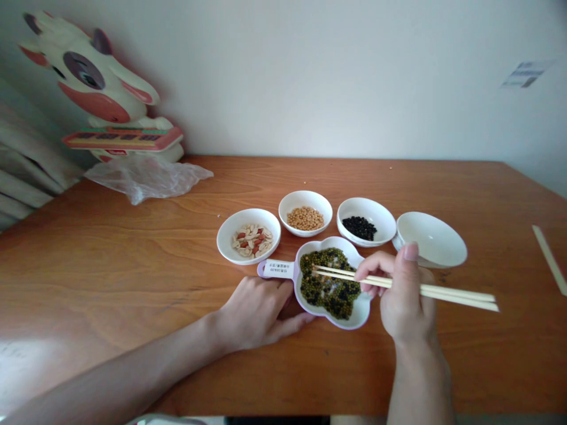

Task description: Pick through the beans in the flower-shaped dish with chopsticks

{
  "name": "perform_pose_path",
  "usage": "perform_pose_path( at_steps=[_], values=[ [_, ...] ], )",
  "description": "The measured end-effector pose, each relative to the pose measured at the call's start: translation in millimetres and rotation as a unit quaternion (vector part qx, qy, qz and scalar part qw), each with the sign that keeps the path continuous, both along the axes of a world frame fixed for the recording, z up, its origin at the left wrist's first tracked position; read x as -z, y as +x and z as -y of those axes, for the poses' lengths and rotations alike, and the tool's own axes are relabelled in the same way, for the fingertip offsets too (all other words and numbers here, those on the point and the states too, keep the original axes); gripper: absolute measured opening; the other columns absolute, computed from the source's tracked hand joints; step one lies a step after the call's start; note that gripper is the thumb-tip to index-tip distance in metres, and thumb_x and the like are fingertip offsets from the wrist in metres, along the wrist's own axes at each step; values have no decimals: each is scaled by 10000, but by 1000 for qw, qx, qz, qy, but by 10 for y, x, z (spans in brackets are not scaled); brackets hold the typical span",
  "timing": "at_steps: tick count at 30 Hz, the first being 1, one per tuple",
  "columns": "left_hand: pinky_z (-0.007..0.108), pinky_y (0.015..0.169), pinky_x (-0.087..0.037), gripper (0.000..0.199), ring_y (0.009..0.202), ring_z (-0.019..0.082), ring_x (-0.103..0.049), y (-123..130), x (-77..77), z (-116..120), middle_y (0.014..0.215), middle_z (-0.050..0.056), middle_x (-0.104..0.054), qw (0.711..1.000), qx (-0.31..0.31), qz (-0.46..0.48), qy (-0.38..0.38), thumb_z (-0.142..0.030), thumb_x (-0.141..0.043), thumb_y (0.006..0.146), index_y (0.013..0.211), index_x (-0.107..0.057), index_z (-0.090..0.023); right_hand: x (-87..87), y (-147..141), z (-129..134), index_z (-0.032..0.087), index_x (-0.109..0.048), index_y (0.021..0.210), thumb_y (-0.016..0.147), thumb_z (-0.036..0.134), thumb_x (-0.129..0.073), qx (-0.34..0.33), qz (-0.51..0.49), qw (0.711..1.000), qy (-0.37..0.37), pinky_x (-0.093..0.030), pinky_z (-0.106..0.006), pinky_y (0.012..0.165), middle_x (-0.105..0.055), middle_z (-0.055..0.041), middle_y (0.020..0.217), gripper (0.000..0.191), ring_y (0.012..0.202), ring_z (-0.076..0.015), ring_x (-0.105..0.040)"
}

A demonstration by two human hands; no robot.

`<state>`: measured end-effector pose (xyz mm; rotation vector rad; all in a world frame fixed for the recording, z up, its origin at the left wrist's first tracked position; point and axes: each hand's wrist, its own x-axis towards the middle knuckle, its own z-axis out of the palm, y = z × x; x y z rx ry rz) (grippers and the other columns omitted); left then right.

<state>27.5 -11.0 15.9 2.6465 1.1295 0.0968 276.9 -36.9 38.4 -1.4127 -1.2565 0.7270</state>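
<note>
My right hand (407, 295) is closed round a pair of light wooden chopsticks (460, 294). Their tips reach into a white, purple-edged flower-shaped dish (364, 314) and meet at a small light-brown speck, too small to name. Green beans mixed with black ones (330, 295) cover the bottom of this dish. My left hand (257, 313) grips the dish beside its labelled handle (279, 269); the thumb lies along the near rim and some fingers are hidden.
Behind the dish stand white bowls: one with peanuts and pale seeds (221, 239), one with soybeans (283, 206), one with black beans (390, 224), and an empty bowl (443, 236). A cow toy keyboard (124, 139), plastic bag (150, 177) and pale stick (549, 260) lie farther out.
</note>
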Motion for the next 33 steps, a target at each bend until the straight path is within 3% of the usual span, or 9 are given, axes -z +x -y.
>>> perform_pose_path(
  at_steps=[10, 16, 20, 24, 28, 33],
  values=[
    [309, 618, -493, 552, 693, 214, -670, -15, 9, 12, 901, 91, -746, 1000, -2, 5, -6, -683, -443, 1017, 945, -651, -177, -26, -43, 15, 194, -711, 562, 1036, 699, -257, 24, 3, 1000, 11, -397, -275, 451, -583, -39, 467, 829, 449, -122, -551],
    [313, 625, -491, 552, 706, 216, -674, -16, 18, 2, 930, 89, -750, 1000, -2, 0, -5, -686, -426, 1022, 956, -648, -185, -108, -69, 46, 192, -739, 597, 1025, 631, -440, 46, 16, 998, 40, -402, -278, 460, -607, -31, 491, 683, 455, -118, -554],
    [319, 629, -499, 556, 702, 212, -673, -14, 0, -2, 948, 93, -752, 1000, 2, 1, -6, -690, -429, 1020, 957, -649, -183, -214, -39, 106, 194, -758, 702, 1032, 602, -456, 97, 2, 993, 69, -418, -282, 462, -638, -30, 540, 605, 478, -127, -563],
    [325, 621, -505, 567, 704, 220, -677, -10, -9, -2, 932, 99, -750, 1000, -6, -10, -4, -694, -433, 1016, 941, -651, -176, -353, 106, 279, 229, -773, 831, 1007, 572, -551, 99, 107, 989, 24, -482, -277, 537, -698, -31, 668, 444, 581, -139, -615],
    [321, 609, -498, 565, 686, 214, -670, -3, 5, 2, 917, 93, -746, 1000, -4, -11, 3, -693, -441, 1014, 944, -654, -175, -438, 274, 447, 253, -774, 773, 1000, 613, -529, 129, 146, 981, -24, -484, -274, 540, -698, -29, 659, 491, 598, -149, -635],
    [316, 592, -466, 546, 676, 211, -661, -10, 39, 8, 885, 86, -736, 1000, 1, -14, 21, -672, -442, 1023, 932, -654, -177, -381, 293, 418, 254, -769, 776, 1002, 634, -507, 66, 149, 985, -57, -528, -255, 588, -726, -19, 696, 514, 642, -147, -680]
  ],
)
